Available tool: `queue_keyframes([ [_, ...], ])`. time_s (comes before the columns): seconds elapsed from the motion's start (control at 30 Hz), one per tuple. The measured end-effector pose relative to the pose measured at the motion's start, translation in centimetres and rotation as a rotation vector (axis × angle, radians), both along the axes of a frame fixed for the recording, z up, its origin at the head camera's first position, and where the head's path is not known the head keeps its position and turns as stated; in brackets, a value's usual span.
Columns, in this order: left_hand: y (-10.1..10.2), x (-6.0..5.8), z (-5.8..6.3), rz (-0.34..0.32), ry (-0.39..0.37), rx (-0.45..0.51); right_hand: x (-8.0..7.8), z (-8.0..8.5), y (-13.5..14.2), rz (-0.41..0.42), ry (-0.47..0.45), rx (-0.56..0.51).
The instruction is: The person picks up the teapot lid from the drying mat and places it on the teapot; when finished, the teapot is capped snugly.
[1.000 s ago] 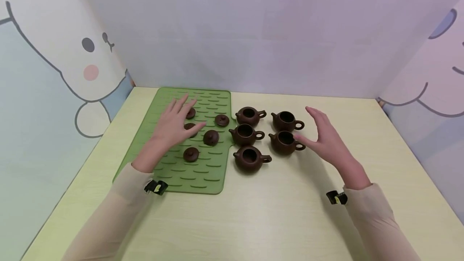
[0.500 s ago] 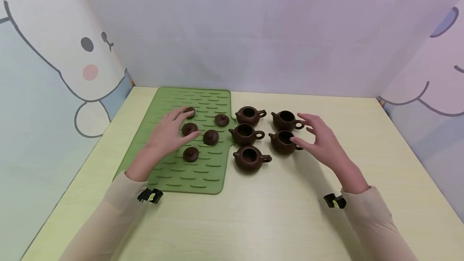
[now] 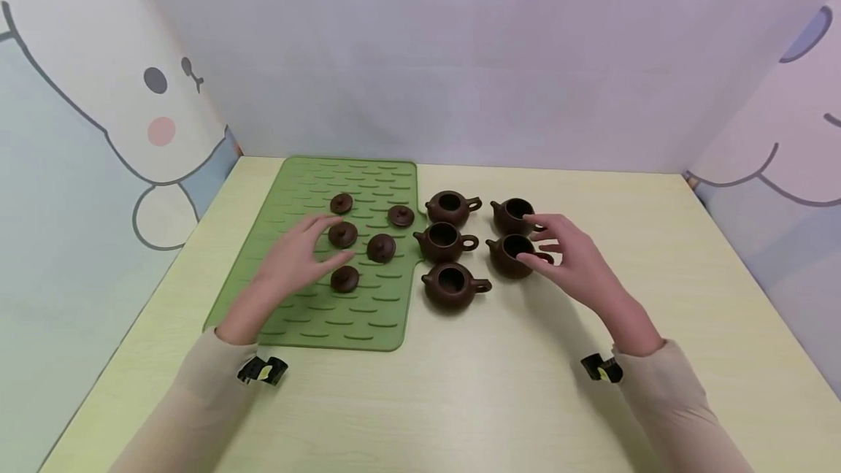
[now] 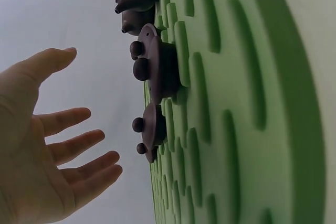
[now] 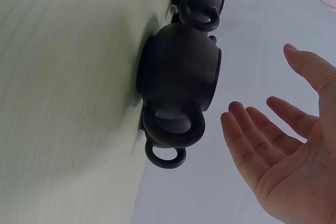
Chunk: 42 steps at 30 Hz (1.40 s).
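Above the green mat (image 3: 315, 327) hovers my left hand (image 3: 292, 258), its fingers spread beside a dark brown teapot lid (image 3: 342, 235) and holding nothing. Several such lids lie knob up on the mat, among them a front lid (image 3: 344, 279). In the left wrist view the left hand (image 4: 47, 135) is apart from the lids. My right hand (image 3: 574, 261), fingers loosely bent, hangs over the handle of a lidless brown teapot (image 3: 509, 258). The right wrist view shows a gap between the right hand (image 5: 289, 156) and that teapot (image 5: 178, 72).
More lidless teapots stand close together right of the mat, such as a front teapot (image 3: 452, 289) and a rear right teapot (image 3: 512, 216). All rest on a pale wooden table (image 3: 447, 400). A light cloth wall (image 3: 447, 57) rises behind.
My left hand has drawn back toward me and lower, uncovering lids. The right hand has moved left, closer over the right-hand teapots. Lids and teapots stay in place.
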<state>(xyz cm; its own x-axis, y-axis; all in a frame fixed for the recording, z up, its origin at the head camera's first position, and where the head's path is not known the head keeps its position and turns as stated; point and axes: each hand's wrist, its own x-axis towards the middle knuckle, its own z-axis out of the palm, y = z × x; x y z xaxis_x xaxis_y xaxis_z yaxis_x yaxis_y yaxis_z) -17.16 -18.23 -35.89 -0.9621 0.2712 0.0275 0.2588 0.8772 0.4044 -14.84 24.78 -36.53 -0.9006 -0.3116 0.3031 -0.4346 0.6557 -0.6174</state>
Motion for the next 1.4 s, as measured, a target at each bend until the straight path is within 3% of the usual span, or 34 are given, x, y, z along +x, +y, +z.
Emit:
queue_keyframes([
  [0.3,-1.0,0.8,-0.9,0.002,-0.052,0.05,0.4,0.3,-1.2,0.015,-0.044,0.022],
  [0.53,-1.5,1.0,-1.6,-0.028,-0.101,0.15,0.5,0.0,-2.1,0.03,-0.094,0.009],
  [0.8,-1.6,1.0,-2.5,-0.04,-0.142,0.258,0.6,-0.5,-3.1,0.066,-0.125,0.025],
  [1.4,-1.5,1.0,-3.3,-0.067,-0.205,0.379,0.9,-1.5,-4.0,0.15,-0.211,0.037],
])
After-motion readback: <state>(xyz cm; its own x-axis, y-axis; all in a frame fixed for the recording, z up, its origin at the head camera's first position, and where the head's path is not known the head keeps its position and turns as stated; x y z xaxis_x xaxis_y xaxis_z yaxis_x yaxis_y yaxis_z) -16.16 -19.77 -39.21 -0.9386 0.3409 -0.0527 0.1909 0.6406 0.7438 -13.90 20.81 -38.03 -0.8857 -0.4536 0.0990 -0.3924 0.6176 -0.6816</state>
